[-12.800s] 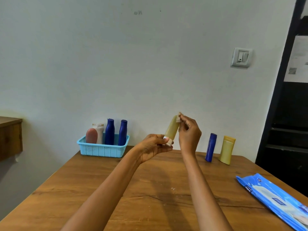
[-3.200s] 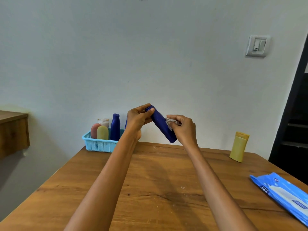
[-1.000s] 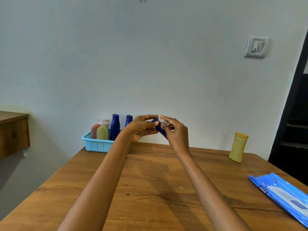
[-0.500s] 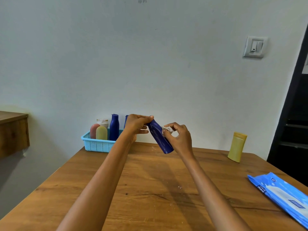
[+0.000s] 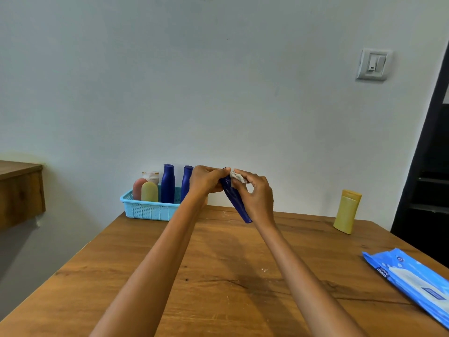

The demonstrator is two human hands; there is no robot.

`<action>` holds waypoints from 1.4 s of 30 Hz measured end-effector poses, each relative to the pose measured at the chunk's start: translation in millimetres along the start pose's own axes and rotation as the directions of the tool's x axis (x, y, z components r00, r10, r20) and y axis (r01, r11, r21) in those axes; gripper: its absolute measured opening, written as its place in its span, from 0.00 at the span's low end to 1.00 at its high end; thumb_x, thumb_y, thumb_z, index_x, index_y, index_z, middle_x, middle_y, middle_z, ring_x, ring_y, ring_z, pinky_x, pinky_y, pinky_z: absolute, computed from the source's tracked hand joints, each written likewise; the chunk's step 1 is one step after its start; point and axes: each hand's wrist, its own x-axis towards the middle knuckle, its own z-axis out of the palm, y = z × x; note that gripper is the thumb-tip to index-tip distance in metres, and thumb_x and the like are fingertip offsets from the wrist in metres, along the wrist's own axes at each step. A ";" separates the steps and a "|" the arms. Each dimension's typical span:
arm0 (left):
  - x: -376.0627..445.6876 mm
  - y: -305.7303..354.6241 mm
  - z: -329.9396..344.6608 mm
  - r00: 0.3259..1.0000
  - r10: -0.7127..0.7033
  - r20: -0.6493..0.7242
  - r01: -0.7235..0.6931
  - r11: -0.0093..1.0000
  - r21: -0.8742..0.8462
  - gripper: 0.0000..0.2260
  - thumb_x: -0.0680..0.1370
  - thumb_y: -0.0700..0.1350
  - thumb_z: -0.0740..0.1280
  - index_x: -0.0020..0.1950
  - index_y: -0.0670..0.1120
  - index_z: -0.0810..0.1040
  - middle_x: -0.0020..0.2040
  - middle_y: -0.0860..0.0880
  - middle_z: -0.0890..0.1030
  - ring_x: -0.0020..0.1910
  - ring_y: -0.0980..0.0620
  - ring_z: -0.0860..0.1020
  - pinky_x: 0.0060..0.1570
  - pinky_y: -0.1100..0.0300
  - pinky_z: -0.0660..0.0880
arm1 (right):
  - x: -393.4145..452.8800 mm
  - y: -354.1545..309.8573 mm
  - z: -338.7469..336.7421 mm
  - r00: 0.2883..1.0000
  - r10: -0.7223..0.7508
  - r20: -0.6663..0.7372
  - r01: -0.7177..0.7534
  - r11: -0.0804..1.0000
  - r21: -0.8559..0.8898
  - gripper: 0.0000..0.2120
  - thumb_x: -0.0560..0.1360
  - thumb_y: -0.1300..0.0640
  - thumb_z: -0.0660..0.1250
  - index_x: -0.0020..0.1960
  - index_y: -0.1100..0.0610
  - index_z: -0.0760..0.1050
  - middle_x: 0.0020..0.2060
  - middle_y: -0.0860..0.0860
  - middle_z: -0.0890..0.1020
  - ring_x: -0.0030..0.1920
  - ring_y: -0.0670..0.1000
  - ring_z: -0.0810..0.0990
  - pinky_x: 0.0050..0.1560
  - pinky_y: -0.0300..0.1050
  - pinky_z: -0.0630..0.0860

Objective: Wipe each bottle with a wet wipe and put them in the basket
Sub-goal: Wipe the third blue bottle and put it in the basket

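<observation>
Dark blue bottle (image 5: 235, 200), slim, tilted, lower end tapered.

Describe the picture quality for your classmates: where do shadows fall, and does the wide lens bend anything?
Head view: soft, even light, no glare; the arms cast a faint, diffuse shadow on the table below them. Wide-lens distortion: the dark door frame at right leans inward. The blue bottle and wipe, held by the left hand and right hand, look slightly soft.

Reaching both bare arms forward, hands meeting.
Curling left hand (image 5: 206, 182) fingers around something; pinching with right hand (image 5: 256, 197) thumb and fingertips.
</observation>
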 end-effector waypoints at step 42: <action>-7.8 4.0 -2.8 0.962 0.038 0.271 -0.061 0.995 0.078 0.14 0.76 0.35 0.67 0.61 0.41 0.75 0.50 0.43 0.79 0.42 0.55 0.79 0.36 0.69 0.78 | -1.2 12.2 -4.8 0.965 0.234 0.122 -0.258 0.932 0.255 0.12 0.78 0.52 0.63 0.61 0.51 0.74 0.51 0.46 0.80 0.50 0.46 0.79 0.44 0.37 0.78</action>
